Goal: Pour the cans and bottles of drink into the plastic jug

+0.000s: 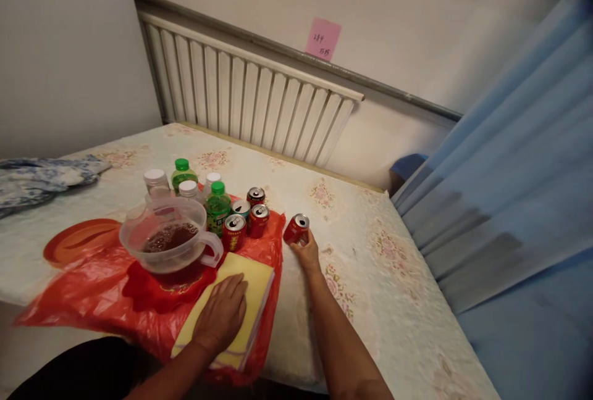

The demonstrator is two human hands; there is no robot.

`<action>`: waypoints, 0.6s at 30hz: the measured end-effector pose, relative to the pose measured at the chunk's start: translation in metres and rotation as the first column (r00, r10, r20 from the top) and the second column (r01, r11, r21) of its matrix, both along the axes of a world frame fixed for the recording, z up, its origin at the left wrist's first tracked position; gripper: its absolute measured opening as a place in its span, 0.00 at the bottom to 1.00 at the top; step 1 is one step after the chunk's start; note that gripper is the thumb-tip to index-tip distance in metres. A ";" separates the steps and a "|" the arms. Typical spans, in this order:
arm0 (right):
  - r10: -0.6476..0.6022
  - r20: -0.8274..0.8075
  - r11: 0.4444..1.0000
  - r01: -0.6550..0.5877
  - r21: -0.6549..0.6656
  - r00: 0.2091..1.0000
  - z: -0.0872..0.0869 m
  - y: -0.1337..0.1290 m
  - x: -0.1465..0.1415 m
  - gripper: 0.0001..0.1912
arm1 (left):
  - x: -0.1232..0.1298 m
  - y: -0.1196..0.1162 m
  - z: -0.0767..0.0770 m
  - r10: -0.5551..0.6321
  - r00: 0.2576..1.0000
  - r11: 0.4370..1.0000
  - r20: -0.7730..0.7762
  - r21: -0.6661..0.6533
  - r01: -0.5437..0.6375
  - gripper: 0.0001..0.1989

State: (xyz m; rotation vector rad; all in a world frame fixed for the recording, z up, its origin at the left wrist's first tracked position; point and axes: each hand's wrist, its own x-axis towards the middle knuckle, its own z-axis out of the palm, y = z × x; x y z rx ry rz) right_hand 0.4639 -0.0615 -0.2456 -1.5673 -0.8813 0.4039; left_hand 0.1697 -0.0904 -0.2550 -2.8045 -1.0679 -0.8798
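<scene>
My right hand is wrapped round an opened red drink can, slightly tilted, just right of the red plastic sheet. Flat on a folded yellow cloth lies my left hand, fingers stretched out. Beyond that hand stands a clear plastic jug with a handle, holding dark brown liquid with bubbles on top. Several more opened cans, among them a red can and a teal-topped can, are grouped between the jug and my right hand.
Behind the jug are a green-capped bottle and several white-capped containers, including one container. An orange lid lies left of the jug. Patterned fabric rests farther left. A radiator lines the wall; a blue curtain hangs right.
</scene>
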 end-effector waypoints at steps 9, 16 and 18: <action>-0.163 0.215 0.980 0.184 -0.079 0.963 -0.006 0.012 -0.011 0.26 | -0.001 -0.001 0.000 -0.002 1.000 1.000 -0.011 0.022 0.002 0.15; -0.297 0.357 0.929 0.354 -0.107 0.886 -0.005 0.015 -0.021 0.26 | -0.002 -0.001 -0.002 -0.001 1.000 1.000 -0.016 0.003 0.002 0.15; -0.305 0.384 0.922 0.371 -0.108 0.872 -0.004 0.017 -0.022 0.27 | -0.002 0.000 -0.002 0.002 1.000 1.000 -0.014 0.006 -0.002 0.15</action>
